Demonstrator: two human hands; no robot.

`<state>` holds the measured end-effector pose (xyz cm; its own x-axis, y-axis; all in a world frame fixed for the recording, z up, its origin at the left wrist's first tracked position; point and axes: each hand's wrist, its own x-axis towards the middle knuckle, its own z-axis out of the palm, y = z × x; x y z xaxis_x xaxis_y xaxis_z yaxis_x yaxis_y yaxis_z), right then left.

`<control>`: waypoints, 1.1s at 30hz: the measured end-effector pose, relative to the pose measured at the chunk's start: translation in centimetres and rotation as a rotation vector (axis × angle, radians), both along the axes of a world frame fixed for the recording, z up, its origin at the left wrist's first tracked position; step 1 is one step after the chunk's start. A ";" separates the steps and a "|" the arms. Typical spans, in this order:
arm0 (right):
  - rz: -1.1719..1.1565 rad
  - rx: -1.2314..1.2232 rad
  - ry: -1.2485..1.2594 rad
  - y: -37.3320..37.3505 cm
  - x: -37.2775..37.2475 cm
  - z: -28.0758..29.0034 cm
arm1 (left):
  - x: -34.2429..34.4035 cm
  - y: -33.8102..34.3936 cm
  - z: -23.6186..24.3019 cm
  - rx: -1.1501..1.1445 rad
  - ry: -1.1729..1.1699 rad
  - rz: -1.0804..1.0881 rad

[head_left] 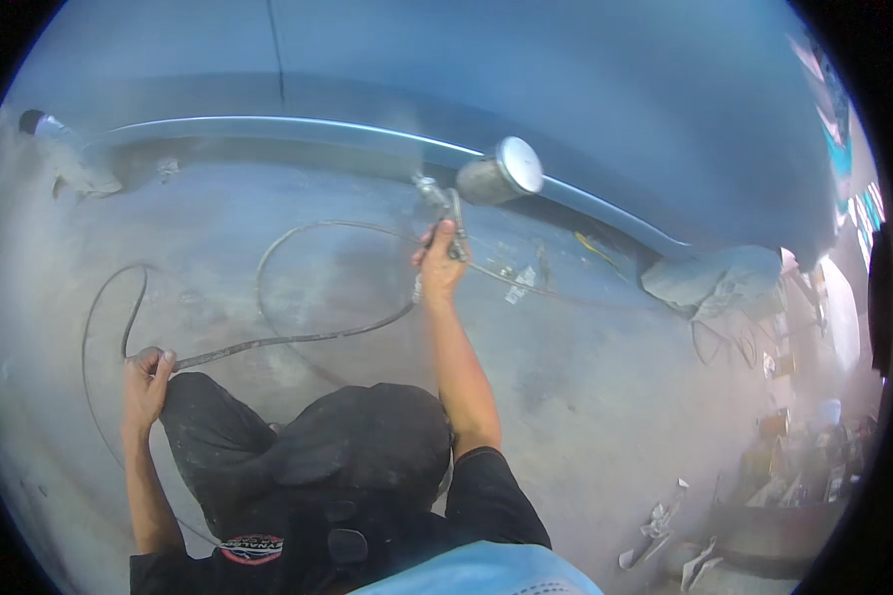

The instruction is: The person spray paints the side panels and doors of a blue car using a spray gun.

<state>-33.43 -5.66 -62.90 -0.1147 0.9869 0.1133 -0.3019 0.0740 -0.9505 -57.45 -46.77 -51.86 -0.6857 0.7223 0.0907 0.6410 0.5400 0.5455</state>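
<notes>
In my right hand (439,268) is a metal spray gun (435,192), gripped by its handle. A round silver paint cup (502,171) sits at its side. The nozzle faces the lower edge of a blue-grey car body (367,84), and a faint mist hangs there. A dark air hose (308,339) leads from the gun's handle down to my left hand (147,382). That hand is closed around the hose beside my left knee. Past it, the hose loops over the floor.
Covered bulky shapes, probably wheels, stand at the car's right (709,281) and left (74,164) ends. Paper scraps (519,286) lie beneath the sill. At the lower right are torn paper (660,521) and a cluttered pile of items (814,466). Hose loops (263,268) cross the floor.
</notes>
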 end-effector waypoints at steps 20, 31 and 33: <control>-0.756 -0.224 0.178 8.1 45.1 11.1 | 15.6 10.2 9.7 -0.167 -0.268 -0.410; -0.889 -0.007 0.066 4.7 41.9 10.3 | 12.5 12.3 7.3 -0.111 -0.306 -0.434; -0.792 0.026 0.036 2.6 37.7 10.3 | 11.1 11.7 6.9 -0.049 -0.271 -0.413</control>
<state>4.28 -3.03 -52.61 0.6247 0.7704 0.1275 -0.1807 0.3015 -0.9362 -46.35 -35.05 -44.96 -0.3359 0.9373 -0.0924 0.6452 0.3004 0.7025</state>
